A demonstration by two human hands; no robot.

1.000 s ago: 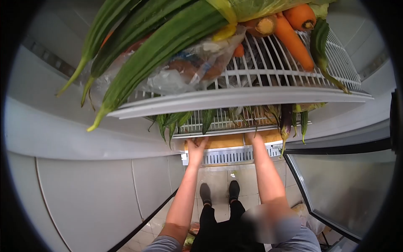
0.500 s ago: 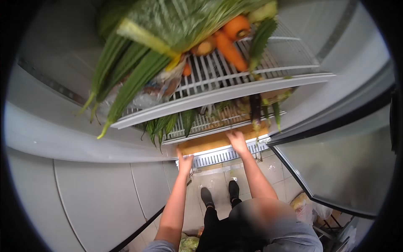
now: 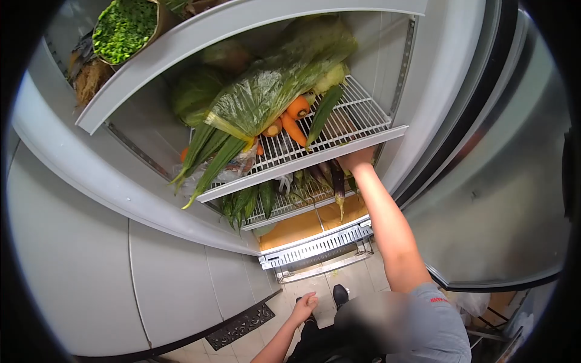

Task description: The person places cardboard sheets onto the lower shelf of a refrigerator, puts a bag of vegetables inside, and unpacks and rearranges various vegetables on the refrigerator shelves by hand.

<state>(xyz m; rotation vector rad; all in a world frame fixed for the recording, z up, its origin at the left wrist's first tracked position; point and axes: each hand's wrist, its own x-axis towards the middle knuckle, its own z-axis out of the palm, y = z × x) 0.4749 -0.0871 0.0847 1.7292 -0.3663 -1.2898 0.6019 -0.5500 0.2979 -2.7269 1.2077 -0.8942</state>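
Note:
My right hand [image 3: 356,158] reaches under the front edge of the middle wire shelf [image 3: 302,164], at the right end of the lower shelf. Its fingers are mostly hidden there. Beside it, a dark eggplant [image 3: 338,189] hangs over the lower shelf's edge. Green peppers or similar long vegetables [image 3: 242,204] lie at that shelf's left. My left hand [image 3: 304,307] is low in front of the fridge, fingers curled, touching no shelf; whether it holds anything is unclear. Above, the middle shelf bears long ridged gourds [image 3: 219,164], a plastic bag of greens [image 3: 266,100], carrots [image 3: 293,129] and a green bitter gourd [image 3: 324,115].
The glass door [image 3: 484,181] stands open at the right. Chopped greens in a wrapper [image 3: 124,30] sit on the top shelf. An orange-brown panel [image 3: 296,231] lies below the lower shelf, above a slotted grille [image 3: 318,245]. A dark patterned mat [image 3: 240,327] is on the floor.
My left hand has left the fridge bottom and dropped back toward my body. My right hand has moved up from the orange-brown panel to the lower shelf. The view now takes in the top shelf.

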